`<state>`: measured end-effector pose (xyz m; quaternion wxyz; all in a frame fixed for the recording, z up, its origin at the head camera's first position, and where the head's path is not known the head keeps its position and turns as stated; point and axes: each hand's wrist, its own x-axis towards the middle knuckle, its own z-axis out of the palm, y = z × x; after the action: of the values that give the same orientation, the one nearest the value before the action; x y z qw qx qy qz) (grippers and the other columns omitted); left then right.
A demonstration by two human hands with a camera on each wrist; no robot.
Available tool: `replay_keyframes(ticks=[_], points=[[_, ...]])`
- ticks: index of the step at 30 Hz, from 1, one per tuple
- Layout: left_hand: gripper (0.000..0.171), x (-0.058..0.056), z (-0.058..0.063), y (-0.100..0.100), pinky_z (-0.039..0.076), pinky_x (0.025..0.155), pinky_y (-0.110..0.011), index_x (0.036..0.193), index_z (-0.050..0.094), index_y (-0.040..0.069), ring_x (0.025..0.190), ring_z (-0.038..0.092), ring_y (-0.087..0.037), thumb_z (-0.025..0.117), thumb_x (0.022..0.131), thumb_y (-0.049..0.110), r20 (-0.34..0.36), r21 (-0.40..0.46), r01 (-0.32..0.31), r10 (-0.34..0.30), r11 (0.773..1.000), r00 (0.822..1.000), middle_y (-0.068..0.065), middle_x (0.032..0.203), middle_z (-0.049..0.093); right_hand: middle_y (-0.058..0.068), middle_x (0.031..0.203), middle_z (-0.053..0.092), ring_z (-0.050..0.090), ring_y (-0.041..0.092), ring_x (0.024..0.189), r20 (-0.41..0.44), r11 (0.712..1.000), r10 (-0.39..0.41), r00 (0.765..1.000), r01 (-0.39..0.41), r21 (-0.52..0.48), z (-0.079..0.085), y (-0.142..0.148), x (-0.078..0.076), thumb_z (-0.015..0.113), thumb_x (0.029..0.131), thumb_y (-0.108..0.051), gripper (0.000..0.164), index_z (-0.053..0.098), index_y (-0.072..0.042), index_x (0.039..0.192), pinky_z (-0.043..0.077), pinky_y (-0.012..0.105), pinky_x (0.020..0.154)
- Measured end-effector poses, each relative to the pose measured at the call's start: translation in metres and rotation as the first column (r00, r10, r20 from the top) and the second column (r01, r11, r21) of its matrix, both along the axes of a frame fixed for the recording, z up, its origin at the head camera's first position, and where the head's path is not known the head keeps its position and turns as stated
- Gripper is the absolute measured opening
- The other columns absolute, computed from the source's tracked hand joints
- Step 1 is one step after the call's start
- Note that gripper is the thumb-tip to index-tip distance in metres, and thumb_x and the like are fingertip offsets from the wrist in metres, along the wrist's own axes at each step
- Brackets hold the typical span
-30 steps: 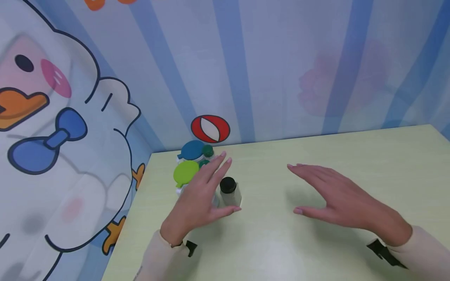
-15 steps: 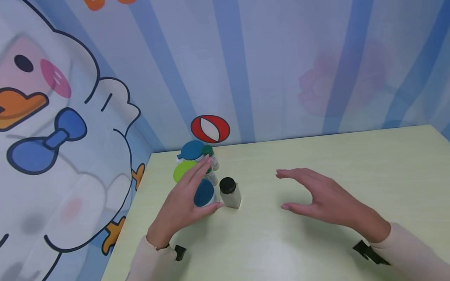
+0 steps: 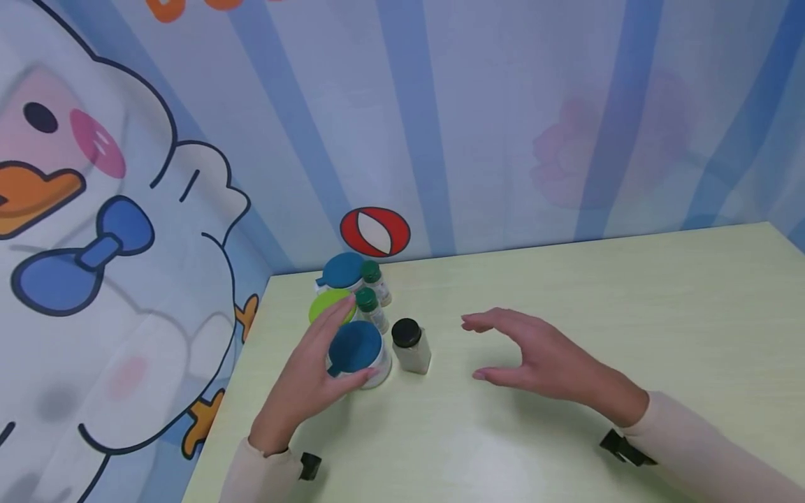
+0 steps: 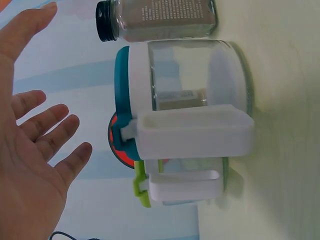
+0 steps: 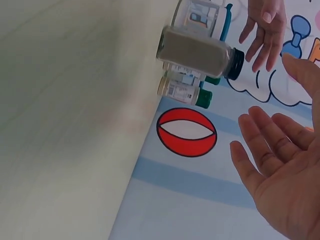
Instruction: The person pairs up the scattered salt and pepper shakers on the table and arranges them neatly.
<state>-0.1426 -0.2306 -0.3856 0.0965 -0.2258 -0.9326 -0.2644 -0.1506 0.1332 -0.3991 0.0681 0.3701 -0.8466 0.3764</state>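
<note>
My left hand [image 3: 308,374] hovers above and beside the nearest jar [image 3: 355,349], a clear one with a blue lid and a white handle that shows in the left wrist view. Its fingers are spread and hold nothing. To the right of that jar stands a square glass bottle [image 3: 411,349] with a black cap and a greyish-brown filling. My right hand [image 3: 547,356] is in the air right of this bottle, apart from it, thumb and fingers parted around nothing. Behind the near jar are a green-lidded jar [image 3: 327,304], partly hidden by my left fingers, and two small green-capped bottles [image 3: 372,311].
Another blue-lidded jar [image 3: 342,271] stands at the back, close to the wall. The pale wooden table [image 3: 597,279] stretches to the right. A printed wall covering [image 3: 503,140] rises along its back and left edges.
My left hand has moved left and slightly toward me, uncovering the near blue-lidded jar and small bottles. My right hand has moved left, closer to the black-capped bottle. The containers stay put.
</note>
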Motion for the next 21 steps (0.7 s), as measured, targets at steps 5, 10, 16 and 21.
replay_keyframes(ticks=[5, 10, 16, 21], points=[[0.098, 0.001, -0.004, -0.005, 0.043, 0.105, -0.063, 0.16, 0.025, 0.038, 0.15, 0.032, -0.027, 0.085, 0.082, 0.039, 0.093, 0.053, -0.044, 0.039, 0.998, 0.995, 0.002, 0.165, 0.03, -0.012, 0.126, 0.065, 0.063, 0.008, 0.114, 0.001, 0.994, 0.047, 0.999, -0.047, -0.095, -0.006, -0.013, -0.006, 0.086, 0.083, -0.026, 0.067, 0.055, -0.021, 0.143, 0.054, 0.039, 0.097], [0.095, 0.001, -0.008, -0.008, 0.045, 0.104, -0.063, 0.159, 0.032, 0.027, 0.149, 0.034, -0.031, 0.086, 0.082, 0.034, 0.142, 0.095, -0.078, 0.064, 0.992, 0.988, 0.0, 0.163, 0.034, -0.012, 0.126, 0.064, 0.064, 0.006, 0.112, 0.059, 0.993, 0.043, 0.997, -0.036, -0.116, -0.008, -0.024, -0.01, 0.085, 0.083, -0.028, 0.066, 0.055, -0.022, 0.142, 0.054, 0.039, 0.097], [0.093, 0.0, -0.015, -0.01, 0.046, 0.103, -0.062, 0.158, 0.034, 0.025, 0.146, 0.038, -0.033, 0.086, 0.082, 0.033, 0.179, 0.12, -0.1, 0.078, 0.988, 0.981, -0.002, 0.161, 0.038, -0.01, 0.126, 0.065, 0.065, 0.007, 0.112, 0.114, 0.993, 0.028, 0.993, -0.014, -0.121, -0.007, -0.033, -0.016, 0.086, 0.083, -0.027, 0.066, 0.056, -0.021, 0.141, 0.054, 0.043, 0.098], [0.092, -0.003, -0.022, -0.011, 0.046, 0.104, -0.061, 0.158, 0.034, 0.024, 0.145, 0.04, -0.033, 0.086, 0.082, 0.035, 0.185, 0.132, -0.109, 0.084, 0.985, 0.979, -0.002, 0.159, 0.04, -0.009, 0.127, 0.065, 0.065, 0.008, 0.112, 0.167, 0.992, 0.016, 0.986, 0.005, -0.125, -0.008, -0.041, -0.023, 0.086, 0.083, -0.027, 0.065, 0.057, -0.02, 0.14, 0.054, 0.04, 0.1]])
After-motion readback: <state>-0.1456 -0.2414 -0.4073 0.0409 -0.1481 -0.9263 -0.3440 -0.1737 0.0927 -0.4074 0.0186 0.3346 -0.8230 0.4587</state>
